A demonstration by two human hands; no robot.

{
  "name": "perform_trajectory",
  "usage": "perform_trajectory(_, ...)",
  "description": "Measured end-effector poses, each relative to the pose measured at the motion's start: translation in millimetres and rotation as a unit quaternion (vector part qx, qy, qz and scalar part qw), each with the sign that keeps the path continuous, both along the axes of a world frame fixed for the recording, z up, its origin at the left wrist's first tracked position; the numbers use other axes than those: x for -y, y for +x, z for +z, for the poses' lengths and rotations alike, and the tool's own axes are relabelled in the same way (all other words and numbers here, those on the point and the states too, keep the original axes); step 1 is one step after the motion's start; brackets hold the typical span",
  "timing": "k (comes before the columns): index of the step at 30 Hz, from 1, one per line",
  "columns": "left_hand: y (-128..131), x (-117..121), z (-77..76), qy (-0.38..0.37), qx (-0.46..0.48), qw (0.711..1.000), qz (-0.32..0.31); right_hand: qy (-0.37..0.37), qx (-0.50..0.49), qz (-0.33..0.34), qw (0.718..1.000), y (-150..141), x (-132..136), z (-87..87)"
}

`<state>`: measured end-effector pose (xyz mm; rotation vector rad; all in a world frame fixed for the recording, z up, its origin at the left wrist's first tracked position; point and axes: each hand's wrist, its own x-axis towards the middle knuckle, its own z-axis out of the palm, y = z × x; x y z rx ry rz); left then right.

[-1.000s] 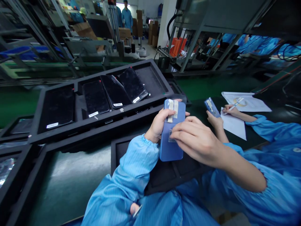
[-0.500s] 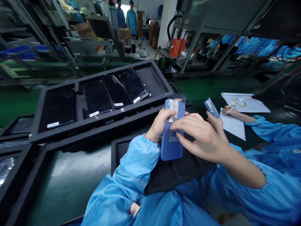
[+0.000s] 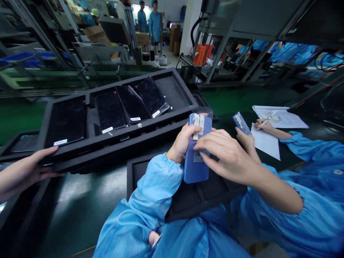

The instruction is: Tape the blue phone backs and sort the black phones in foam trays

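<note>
Blue phone (image 3: 196, 168): held upright above a black foam tray (image 3: 185, 200), tape strips (image 3: 198, 125) across its top.
Left hand (image 3: 181, 141): fingers curled round the phone, gripping.
Right hand (image 3: 225, 154): fingers half-curled, tips on its label (image 3: 198, 156); grip unclear.

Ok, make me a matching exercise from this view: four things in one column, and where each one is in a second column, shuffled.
Things:
1. taped blue phone
2. black phones with white labels
3. pen
4. second blue phone

Places:
A. a co-worker's writing hand
B. a co-worker's other hand
C. the person's left hand, with the right hand on it
D. a black foam tray

Pairs: 1 C, 2 D, 3 A, 4 B.
</note>
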<state>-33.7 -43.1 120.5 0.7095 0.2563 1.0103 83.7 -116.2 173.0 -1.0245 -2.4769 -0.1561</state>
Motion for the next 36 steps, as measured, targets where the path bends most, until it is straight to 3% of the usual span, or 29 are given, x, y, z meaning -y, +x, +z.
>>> perform_trajectory(6, 0.7, -1.8, -0.2, 0.019, -0.009, 0.999, 0.043, 0.011, 0.039, 0.008, 0.999, 0.6, -3.3, 1.4)
perform_trajectory(18, 1.5, -0.4, 0.3, -0.011, -0.016, 1.0, 0.013, 0.034, 0.11, 0.0, 0.993, 1.1, -1.9, 5.2)
perform_trajectory(25, -0.4, -0.4, 0.8, 0.004, 0.013, 1.0, -0.007, 0.021, 0.089, -0.015, 0.996, 2.9, -2.4, 3.6)
perform_trajectory(30, 0.2, -1.8, -0.3, 0.016, 0.008, 1.0, 0.02, 0.029, 0.022, -0.004, 0.999, 0.6, -2.4, 4.8)
perform_trajectory(36, 0.8, -2.0, -1.1, 0.014, 0.033, 0.999, -0.006, 0.014, 0.002, 0.005, 1.0, -1.9, -2.1, 2.7)
